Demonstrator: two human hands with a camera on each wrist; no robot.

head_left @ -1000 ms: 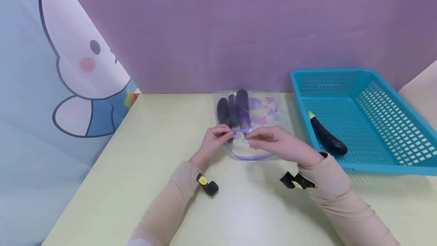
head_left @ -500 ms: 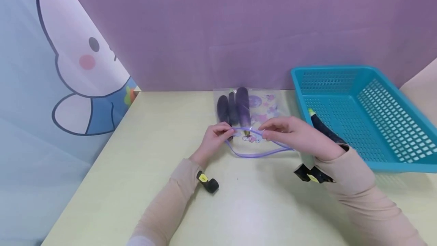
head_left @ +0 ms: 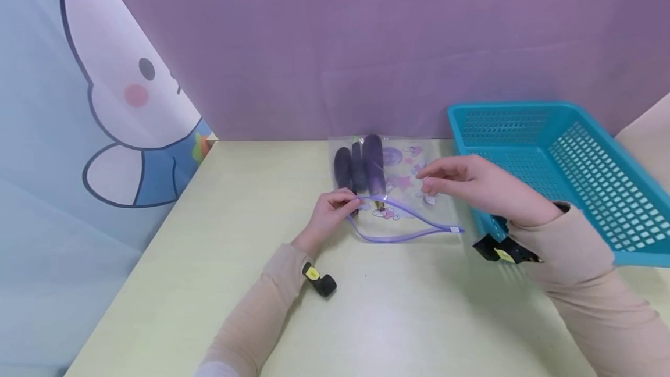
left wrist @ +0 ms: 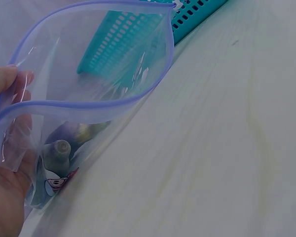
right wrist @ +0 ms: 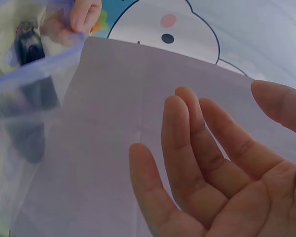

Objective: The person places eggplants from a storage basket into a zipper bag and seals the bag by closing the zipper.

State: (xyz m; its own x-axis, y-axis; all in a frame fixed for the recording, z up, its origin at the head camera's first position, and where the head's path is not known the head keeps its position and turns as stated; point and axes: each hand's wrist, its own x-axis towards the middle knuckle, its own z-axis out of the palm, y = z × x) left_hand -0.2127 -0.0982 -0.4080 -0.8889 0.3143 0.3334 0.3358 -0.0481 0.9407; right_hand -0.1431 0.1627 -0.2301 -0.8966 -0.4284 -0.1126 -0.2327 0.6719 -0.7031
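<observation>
A clear zip bag (head_left: 408, 240) with a purple rim and printed pictures lies on the table, its mouth spread apart. Inside it are three dark eggplants (head_left: 374, 162) side by side. My left hand (head_left: 331, 211) pinches the left end of the bag's rim between thumb and fingers. In the left wrist view, stem ends of the eggplants (left wrist: 56, 153) show through the plastic. My right hand (head_left: 478, 185), fingers loosely bent and holding nothing, hovers above the bag's right side by the basket. The right wrist view shows that palm (right wrist: 246, 207) bare.
A teal perforated basket (head_left: 555, 108) stands at the right; my right hand and sleeve cover its near-left part. A purple backdrop (head_left: 387, 45) rises behind the table (head_left: 251, 191). A cartoon-printed sheet (head_left: 47, 249) hangs at the left.
My right hand has let go of the bag's rim and moved right and up, toward the basket. The bag's mouth has spread wider. The left hand keeps its place; the basket's eggplant is now mostly hidden.
</observation>
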